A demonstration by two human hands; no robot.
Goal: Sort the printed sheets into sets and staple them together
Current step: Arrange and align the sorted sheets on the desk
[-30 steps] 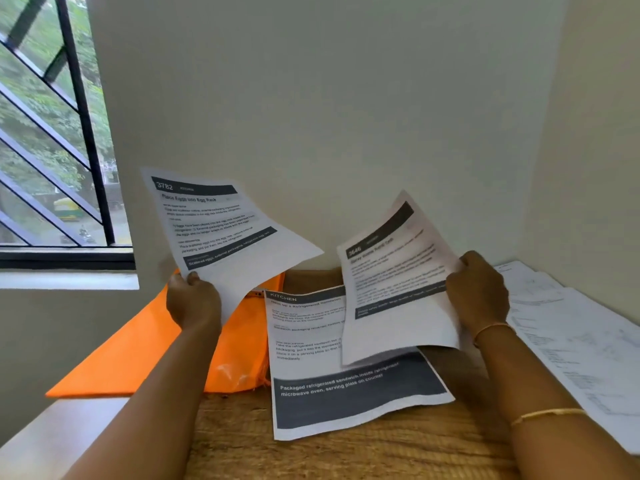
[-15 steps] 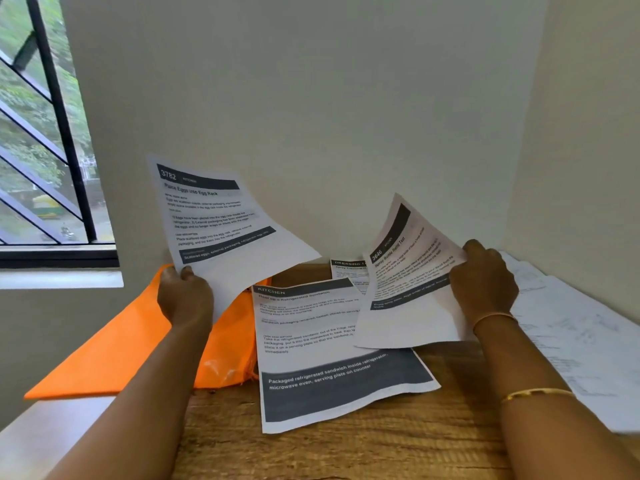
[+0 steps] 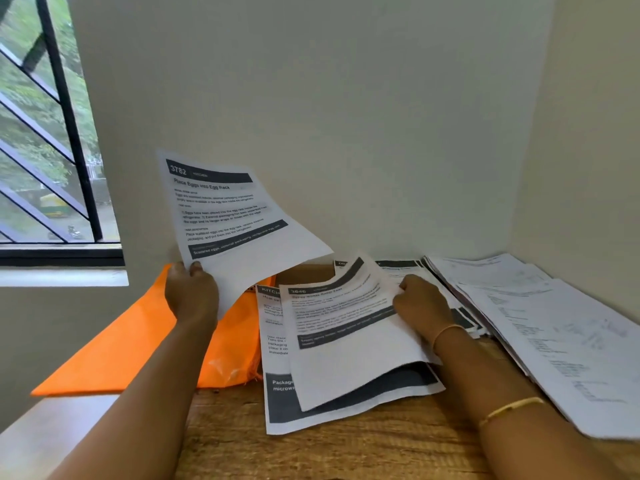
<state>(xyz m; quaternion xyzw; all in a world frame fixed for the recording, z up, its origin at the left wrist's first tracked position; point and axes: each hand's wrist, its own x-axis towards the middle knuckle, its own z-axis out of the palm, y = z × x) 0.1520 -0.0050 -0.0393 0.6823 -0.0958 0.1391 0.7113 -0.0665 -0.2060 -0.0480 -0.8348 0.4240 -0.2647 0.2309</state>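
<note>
My left hand [image 3: 189, 293] pinches the lower left edge of a printed sheet headed "3782" [image 3: 228, 216] and holds it up in the air at the left. My right hand [image 3: 420, 304] grips the right edge of a second sheet headed "3646" [image 3: 349, 337], which lies low over a larger "Kitchen" sheet [image 3: 277, 400] flat on the wooden table [image 3: 346, 452]. More printed sheets [image 3: 398, 268] lie behind my right hand by the wall. No stapler shows.
An orange bag [image 3: 124, 351] lies on the table's left side, under the raised sheet. A thick spread of white papers [image 3: 554, 327] covers the right side along the wall. A barred window [image 3: 45, 133] is at the left.
My right hand has lowered the "3646" sheet from a raised tilt down onto the "Kitchen" sheet. The left hand keeps the "3782" sheet raised.
</note>
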